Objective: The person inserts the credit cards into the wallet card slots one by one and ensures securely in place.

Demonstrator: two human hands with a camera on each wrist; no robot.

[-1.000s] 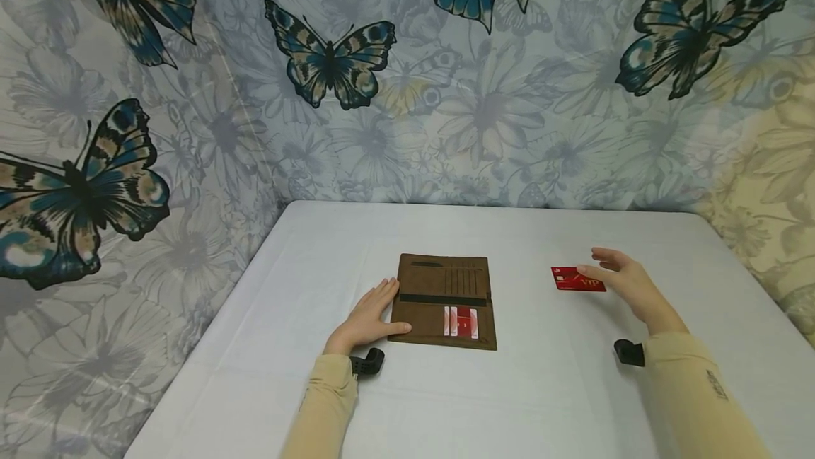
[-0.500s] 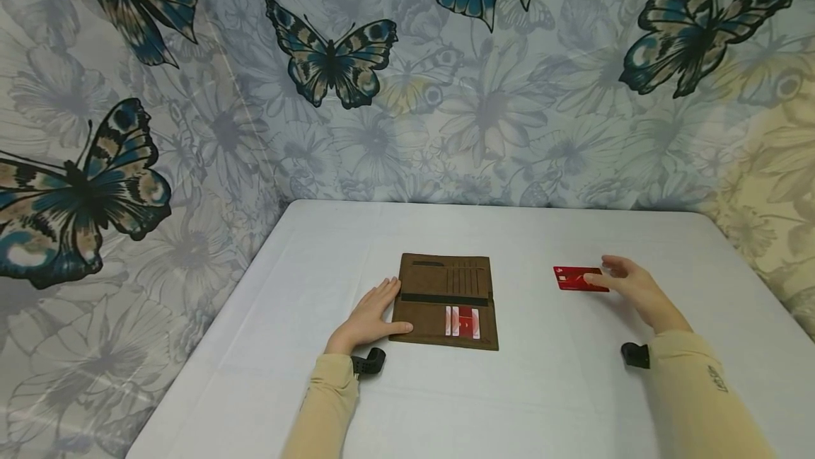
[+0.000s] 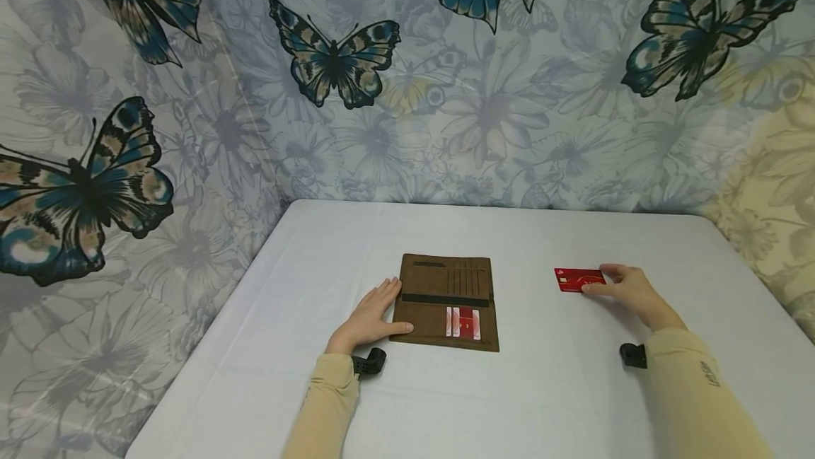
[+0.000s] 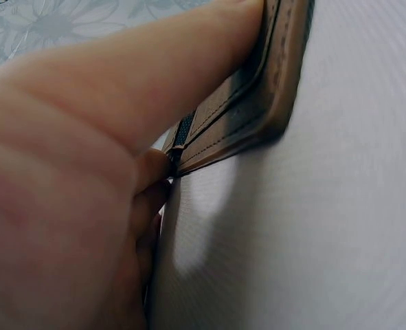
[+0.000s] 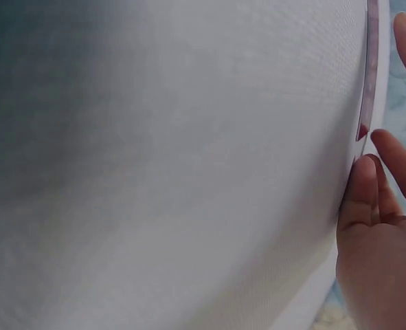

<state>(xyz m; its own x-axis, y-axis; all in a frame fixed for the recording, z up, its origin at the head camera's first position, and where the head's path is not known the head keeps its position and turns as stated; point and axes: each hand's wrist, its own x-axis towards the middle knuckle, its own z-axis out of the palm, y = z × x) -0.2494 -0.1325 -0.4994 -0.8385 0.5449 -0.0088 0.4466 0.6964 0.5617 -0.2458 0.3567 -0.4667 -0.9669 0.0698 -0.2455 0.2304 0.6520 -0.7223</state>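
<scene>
A brown wallet (image 3: pixel 446 279) lies spread open on the white table, with card slots in its far half. Red-and-white pieces, like card edges, show in its near half. My left hand (image 3: pixel 366 317) rests at the wallet's left side, fingers straight along the edge and thumb over the near left corner. In the left wrist view the thumb (image 4: pixel 168 62) lies across the stitched edge. Right of the wallet lies a red card (image 3: pixel 578 279). My right hand (image 3: pixel 633 293) is at the card's right end. In the right wrist view the fingertips (image 5: pixel 364 180) reach its edge, with the thumb held apart above.
The white-covered table (image 3: pixel 509 388) has its far edge near a butterfly-patterned cloth wall (image 3: pixel 484 119). A bare stretch of tabletop separates the wallet from the red card. Black camera mounts (image 3: pixel 369 361) sit at both wrists.
My right hand has shifted slightly right, then lowered at the card's right end, its thumb now at the near edge and a finger at the far corner. Left hand and wallet stay put.
</scene>
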